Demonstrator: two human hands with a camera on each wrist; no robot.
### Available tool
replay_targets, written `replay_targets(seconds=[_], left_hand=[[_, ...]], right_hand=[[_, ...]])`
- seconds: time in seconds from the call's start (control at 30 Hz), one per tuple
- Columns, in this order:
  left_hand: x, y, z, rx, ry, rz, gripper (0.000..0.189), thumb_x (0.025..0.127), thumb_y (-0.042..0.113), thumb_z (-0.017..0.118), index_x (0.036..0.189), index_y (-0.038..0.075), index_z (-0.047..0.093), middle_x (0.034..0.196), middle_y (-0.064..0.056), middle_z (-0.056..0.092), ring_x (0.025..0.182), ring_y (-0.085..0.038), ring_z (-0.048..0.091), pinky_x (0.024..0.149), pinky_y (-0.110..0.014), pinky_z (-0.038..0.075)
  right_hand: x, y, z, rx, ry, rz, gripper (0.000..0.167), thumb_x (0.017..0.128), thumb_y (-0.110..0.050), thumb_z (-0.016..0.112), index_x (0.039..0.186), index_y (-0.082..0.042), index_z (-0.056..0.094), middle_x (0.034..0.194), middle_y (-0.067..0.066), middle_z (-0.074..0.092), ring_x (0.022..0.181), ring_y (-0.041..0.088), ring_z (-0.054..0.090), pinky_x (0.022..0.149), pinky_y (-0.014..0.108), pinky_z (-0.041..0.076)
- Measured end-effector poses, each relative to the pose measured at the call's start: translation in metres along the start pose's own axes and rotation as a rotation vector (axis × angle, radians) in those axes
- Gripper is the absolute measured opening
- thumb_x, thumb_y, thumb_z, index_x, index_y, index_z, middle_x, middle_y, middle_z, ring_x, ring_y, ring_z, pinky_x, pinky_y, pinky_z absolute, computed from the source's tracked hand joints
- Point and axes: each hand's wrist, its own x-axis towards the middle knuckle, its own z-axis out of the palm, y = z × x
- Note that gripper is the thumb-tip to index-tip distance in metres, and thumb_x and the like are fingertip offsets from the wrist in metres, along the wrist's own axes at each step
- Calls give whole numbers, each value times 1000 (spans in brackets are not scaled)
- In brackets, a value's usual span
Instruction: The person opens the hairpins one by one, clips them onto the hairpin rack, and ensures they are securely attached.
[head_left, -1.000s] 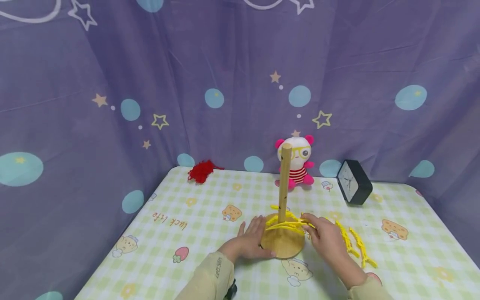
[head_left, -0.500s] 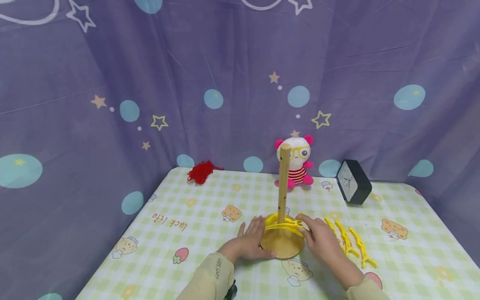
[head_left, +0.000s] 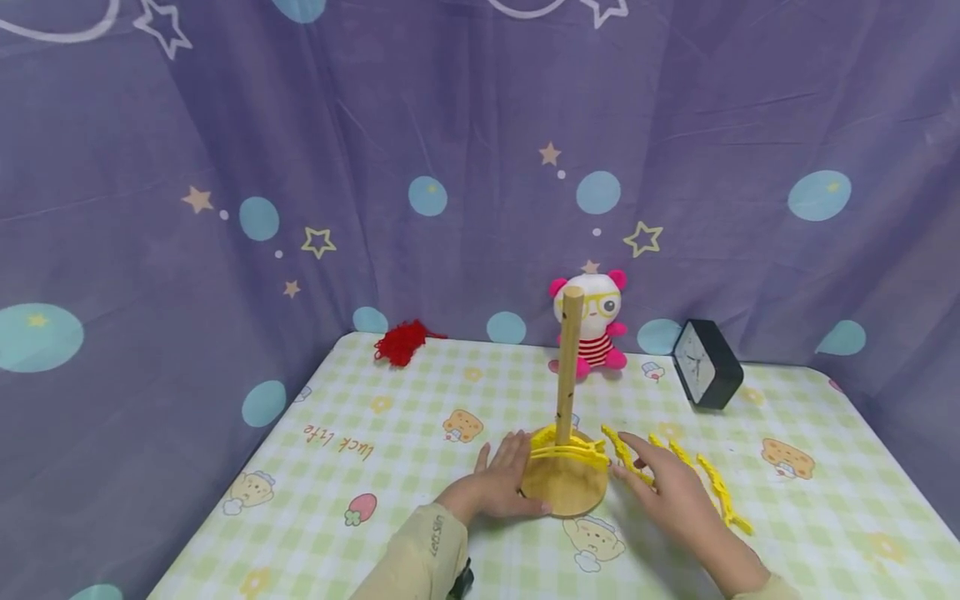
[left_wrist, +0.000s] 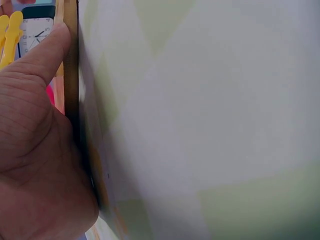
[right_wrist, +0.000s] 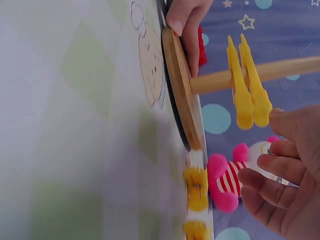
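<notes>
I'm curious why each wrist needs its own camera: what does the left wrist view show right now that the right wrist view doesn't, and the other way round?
Only the left wrist view shows the clock, dial and all.

Only the right wrist view shows the wooden pole, the plush toy's striped body and a bit of something red.

Both show the left hand, the wooden base, yellow pieces and the checked tablecloth.

A scrap of skin in the left view's top corner is too cut off to name.
</notes>
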Motion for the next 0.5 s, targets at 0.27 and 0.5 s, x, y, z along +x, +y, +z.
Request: replay_targets(seconds=[0.27, 0.5], left_hand=[[-2, 2, -2, -6, -8, -15, 115, 79, 70, 63, 158, 14, 0, 163, -2, -9, 148, -16, -13, 115, -47, -14], [-5, 2, -4, -17, -10, -6, 115, 79, 70, 62, 158, 14, 0, 163, -3, -9, 147, -15, -14, 115, -46, -14]], right_hand=[[-11, 19, -15, -16, 4, 47, 44, 91, -22, 70, 132, -9, 61, 102, 9, 69, 62, 7, 47, 58, 28, 43], [-20, 31, -29, -32, -73, 154, 45, 92, -25, 68, 134, -8, 59, 98, 4, 69, 66, 10, 50, 59, 30, 42]])
